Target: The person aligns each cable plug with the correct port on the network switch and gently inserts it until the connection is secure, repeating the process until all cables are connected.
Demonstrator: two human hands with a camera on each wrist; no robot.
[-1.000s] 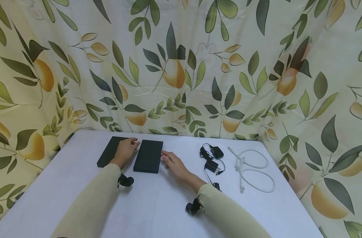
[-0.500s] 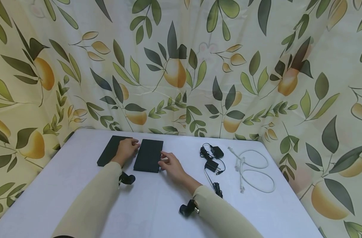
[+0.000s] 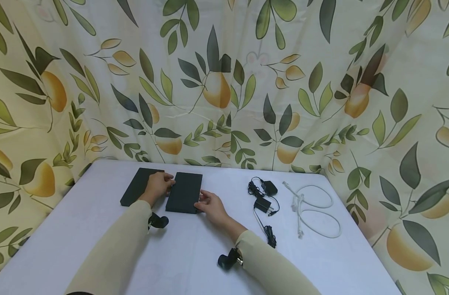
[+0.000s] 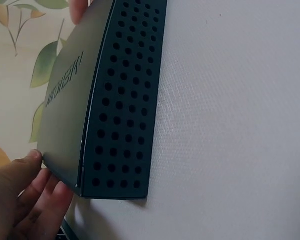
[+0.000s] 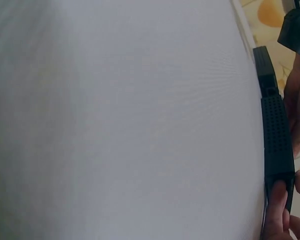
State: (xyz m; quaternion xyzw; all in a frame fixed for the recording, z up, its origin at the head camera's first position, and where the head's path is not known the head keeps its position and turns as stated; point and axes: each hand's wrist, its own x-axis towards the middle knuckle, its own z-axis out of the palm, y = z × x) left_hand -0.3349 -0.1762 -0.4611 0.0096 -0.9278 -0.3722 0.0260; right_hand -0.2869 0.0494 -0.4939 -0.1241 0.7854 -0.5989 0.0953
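A flat black network switch (image 3: 184,192) lies on the white table between both hands. In the left wrist view, rows of round vent holes cover the near side of the switch (image 4: 122,110), and lettering runs along its top. My left hand (image 3: 157,187) pinches its left edge, thumb on the top and fingers at the side. My right hand (image 3: 213,209) grips the opposite edge near the front corner; one finger (image 5: 277,207) lies along the side in the right wrist view. A second black switch (image 3: 135,189) lies to the left, partly hidden by my left hand.
Two black power adapters (image 3: 262,205) with tangled leads lie right of centre. Beyond them is a looped white network cable (image 3: 316,209) near the table's right edge. A leaf-patterned curtain (image 3: 224,102) rises behind the table (image 3: 187,262).
My right hand has moved slightly toward the switch's front corner and closed on its edge. The left fingers have come onto its left edge. The switch has hardly moved.
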